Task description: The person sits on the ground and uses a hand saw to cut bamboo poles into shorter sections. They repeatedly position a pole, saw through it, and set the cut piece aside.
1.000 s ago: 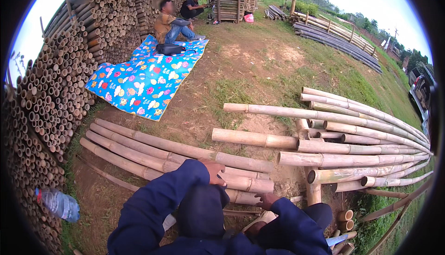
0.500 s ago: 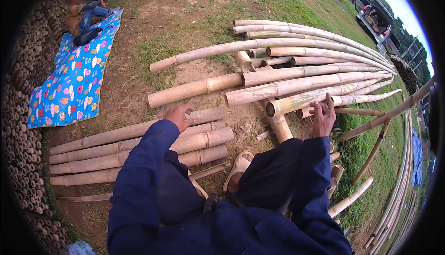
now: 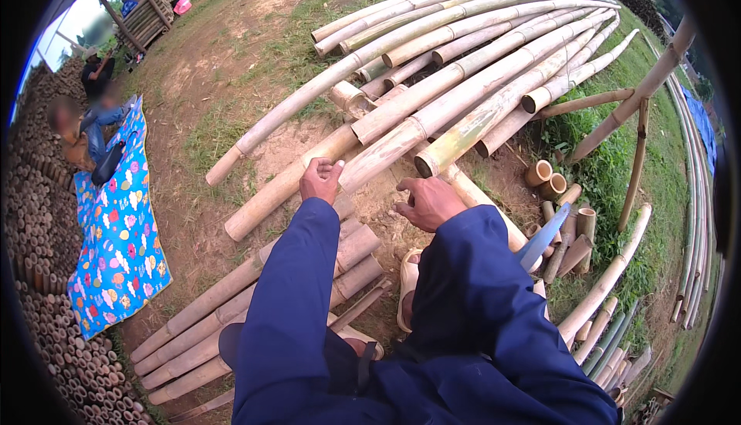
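Note:
Long bamboo poles (image 3: 494, 62) lie fanned out ahead of me, propped on a crosswise bamboo log (image 3: 482, 201). My left hand (image 3: 320, 180) is beside the sawn near end of one long pole (image 3: 390, 151). Its fingers are half curled with a small gap at the thumb; whether it touches that pole I cannot tell. Over the ground near a greenish pole (image 3: 455, 147), my right hand (image 3: 434, 203) hangs with bent fingers apart and holds nothing. Shorter cut bamboo lengths (image 3: 208, 340) lie side by side at my lower left, partly hidden by my left arm.
A pale blue-grey blade (image 3: 544, 237) sticks up near bamboo offcuts (image 3: 584, 232) on the right. An upright bamboo post frame (image 3: 633, 120) stands beyond. At left, people sit by a blue patterned mat (image 3: 123, 232) and stacked bamboo (image 3: 69, 363).
The view has swung to the right and down. My right hand has come away from the poles on the right, inward toward my left hand. The left hand has moved to the long pole's end.

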Demonstrator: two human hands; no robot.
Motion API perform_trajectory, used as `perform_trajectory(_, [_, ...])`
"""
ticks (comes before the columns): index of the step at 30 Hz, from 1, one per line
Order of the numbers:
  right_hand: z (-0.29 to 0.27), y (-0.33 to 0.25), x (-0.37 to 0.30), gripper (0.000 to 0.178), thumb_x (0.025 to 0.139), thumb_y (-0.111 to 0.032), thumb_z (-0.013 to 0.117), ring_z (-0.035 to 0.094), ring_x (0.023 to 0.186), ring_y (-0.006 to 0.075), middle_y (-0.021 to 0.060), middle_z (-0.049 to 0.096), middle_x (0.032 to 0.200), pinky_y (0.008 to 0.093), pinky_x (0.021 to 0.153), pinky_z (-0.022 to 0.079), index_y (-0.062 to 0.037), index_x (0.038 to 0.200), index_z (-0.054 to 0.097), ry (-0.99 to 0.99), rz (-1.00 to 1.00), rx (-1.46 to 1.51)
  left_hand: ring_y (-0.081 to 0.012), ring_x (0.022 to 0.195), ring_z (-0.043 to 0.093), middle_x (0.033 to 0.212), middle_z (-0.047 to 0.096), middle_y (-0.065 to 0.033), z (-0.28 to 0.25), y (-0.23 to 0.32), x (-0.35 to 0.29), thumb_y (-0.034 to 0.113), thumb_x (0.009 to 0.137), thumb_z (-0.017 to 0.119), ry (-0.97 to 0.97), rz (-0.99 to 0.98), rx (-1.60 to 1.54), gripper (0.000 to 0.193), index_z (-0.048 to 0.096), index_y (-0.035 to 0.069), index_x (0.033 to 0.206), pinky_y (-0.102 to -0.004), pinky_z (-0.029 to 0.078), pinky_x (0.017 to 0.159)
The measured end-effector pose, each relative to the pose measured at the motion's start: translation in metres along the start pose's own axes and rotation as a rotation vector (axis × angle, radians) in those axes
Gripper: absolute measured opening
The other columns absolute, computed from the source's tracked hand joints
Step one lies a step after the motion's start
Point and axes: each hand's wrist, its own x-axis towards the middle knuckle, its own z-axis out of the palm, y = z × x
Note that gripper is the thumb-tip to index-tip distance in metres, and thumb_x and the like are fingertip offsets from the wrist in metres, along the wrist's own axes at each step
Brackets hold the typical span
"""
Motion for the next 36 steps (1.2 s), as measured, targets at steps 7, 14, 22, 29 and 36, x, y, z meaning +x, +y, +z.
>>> perform_trajectory(7, [-0.004, -0.031, -0.007, 0.031, 0.09, -0.026, 0.071, 0.073, 0.084, 0.0376, 0.0147, 0.076, 0.086, 0.049, 0.079, 0.056, -0.0071, 0.114, 0.069, 0.09, -0.045, 0.05, -0.0317, 0.12, 0.056, 0.125, 0.058, -0.0158, 0.063, 0.031, 0.012, 0.064, 0.064, 0.085, -0.299, 0.341, 0.903, 0.092, 0.054, 0.0, 0.122, -0.0422, 0.044, 0.105])
perform_trajectory(14, [-0.01, -0.039, -0.006, 0.032, 0.087, -0.026, 0.073, 0.073, 0.08, 0.0363, 0.0136, 0.076, 0.084, 0.048, 0.076, 0.056, -0.0086, 0.114, 0.068, 0.076, -0.052, 0.06, -0.0286, 0.115, 0.06, 0.118, 0.064, -0.0161, 0.084, 0.006, 0.02, 0.056, 0.058, 0.089, -0.345, 0.256, 1.067, 0.091, 0.055, 0.001, 0.122, -0.0396, 0.044, 0.1])
perform_trajectory(22, [-0.009, -0.038, -0.005, 0.036, 0.087, -0.025, 0.072, 0.073, 0.082, 0.039, 0.0132, 0.076, 0.085, 0.0506, 0.077, 0.056, -0.0083, 0.118, 0.065, 0.084, -0.095, 0.074, -0.0277, 0.111, 0.06, 0.113, 0.065, -0.014, 0.103, -0.006, 0.028, 0.052, 0.059, 0.089, -0.284, 0.238, 1.069, 0.087, 0.054, 0.001, 0.12, -0.0399, 0.042, 0.101])
perform_trajectory(29, [-0.011, -0.036, -0.007, 0.037, 0.087, -0.028, 0.072, 0.073, 0.083, 0.0387, 0.0116, 0.076, 0.085, 0.0497, 0.078, 0.056, -0.0096, 0.118, 0.065, 0.084, -0.078, 0.059, -0.027, 0.11, 0.061, 0.11, 0.065, -0.0136, 0.111, -0.006, 0.025, 0.05, 0.06, 0.09, -0.228, 0.264, 1.083, 0.081, 0.055, 0.002, 0.115, -0.0398, 0.043, 0.098])
perform_trajectory(36, [-0.011, -0.042, -0.007, 0.038, 0.087, -0.03, 0.072, 0.073, 0.082, 0.0388, 0.0115, 0.076, 0.085, 0.0503, 0.078, 0.056, -0.0103, 0.119, 0.065, 0.065, -0.073, 0.042, -0.0266, 0.109, 0.062, 0.112, 0.066, -0.0133, 0.105, -0.007, 0.03, 0.05, 0.06, 0.092, -0.254, 0.263, 1.095, 0.082, 0.056, 0.002, 0.116, -0.0391, 0.043, 0.098])
